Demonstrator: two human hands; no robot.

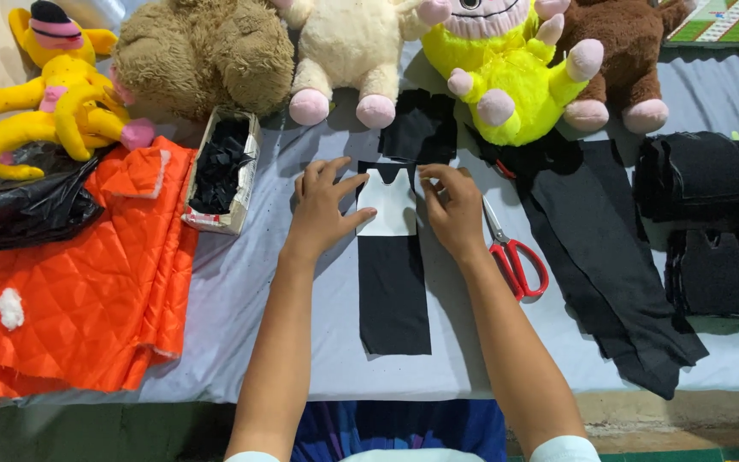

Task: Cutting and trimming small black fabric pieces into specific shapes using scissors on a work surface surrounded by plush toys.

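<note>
We see both hands flat on a white paper template (389,204) lying on the top end of a black fabric strip (394,274), mid-bench (301,342). The strip's long axis runs away from us, toward the plush toys; the template sits at its far end. Left hand (322,205) presses the template's left edge, fingers spread, thumb on the paper; right hand (452,204) pins the upper right corner with its fingertips. Neither grip closes on anything, both open and pressing. Template lies directly between the hands, touching both. Red-handled scissors (511,252) lie just right of the right hand, nearer that hand. Orange quilted fabric (87,282) sits well left.
</note>
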